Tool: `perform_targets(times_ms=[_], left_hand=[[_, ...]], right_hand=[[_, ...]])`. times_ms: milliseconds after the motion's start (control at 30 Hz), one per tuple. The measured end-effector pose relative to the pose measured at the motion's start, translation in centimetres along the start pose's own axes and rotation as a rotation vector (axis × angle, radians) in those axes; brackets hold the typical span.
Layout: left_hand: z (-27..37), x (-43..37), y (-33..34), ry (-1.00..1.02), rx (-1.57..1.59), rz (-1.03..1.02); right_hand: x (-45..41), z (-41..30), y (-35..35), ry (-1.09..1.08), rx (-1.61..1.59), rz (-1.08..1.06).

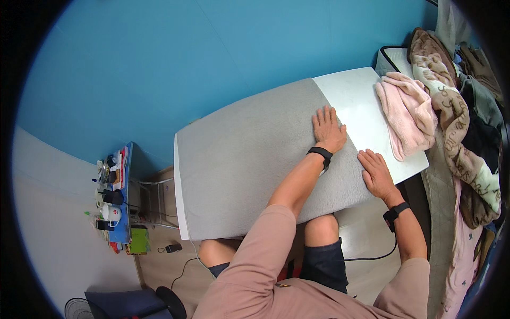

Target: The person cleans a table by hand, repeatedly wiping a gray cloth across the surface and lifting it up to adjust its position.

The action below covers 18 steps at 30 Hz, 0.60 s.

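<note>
A grey fleece-like cloth (239,159) lies spread smooth over most of a white tabletop (346,91). My left hand (330,130) rests palm down on the cloth near its right edge, fingers spread. Lower and to the right, my right hand (376,173) lies flat along that same edge, its fingertips by the border between cloth and bare white top. Neither hand grips anything. Beyond them, a folded pink plush cloth (410,115) sits at the right end of the table.
A bed with a patterned plush blanket (450,107) and heaped bedding adjoins the table's right end. At left, a small blue table (126,215) holds a white mug (111,213) and clutter. A blue wall (199,60) runs behind. Cables (370,259) trail below on the floor.
</note>
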<state>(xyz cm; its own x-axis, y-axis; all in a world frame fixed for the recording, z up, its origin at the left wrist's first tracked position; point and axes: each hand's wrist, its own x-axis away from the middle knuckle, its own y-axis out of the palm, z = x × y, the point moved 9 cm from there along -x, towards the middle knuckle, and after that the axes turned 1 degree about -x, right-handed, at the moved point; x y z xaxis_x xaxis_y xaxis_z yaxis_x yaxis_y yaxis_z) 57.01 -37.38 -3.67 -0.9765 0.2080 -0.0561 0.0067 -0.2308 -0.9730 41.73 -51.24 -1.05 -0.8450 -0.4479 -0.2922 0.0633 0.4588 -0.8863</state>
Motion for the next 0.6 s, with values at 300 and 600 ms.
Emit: perform_targets(times_ms=[300,600], left_hand=[[-12.1,4.4,-2.0,0.012,-0.045,-0.071],[-39.5,17.6,-7.7,-0.418,-0.208,0.037]], right_hand=[[0.2,0.8,0.7,0.032,0.047,-0.045],[-0.4,-0.2,0.5,0.002,0.057,-0.045]])
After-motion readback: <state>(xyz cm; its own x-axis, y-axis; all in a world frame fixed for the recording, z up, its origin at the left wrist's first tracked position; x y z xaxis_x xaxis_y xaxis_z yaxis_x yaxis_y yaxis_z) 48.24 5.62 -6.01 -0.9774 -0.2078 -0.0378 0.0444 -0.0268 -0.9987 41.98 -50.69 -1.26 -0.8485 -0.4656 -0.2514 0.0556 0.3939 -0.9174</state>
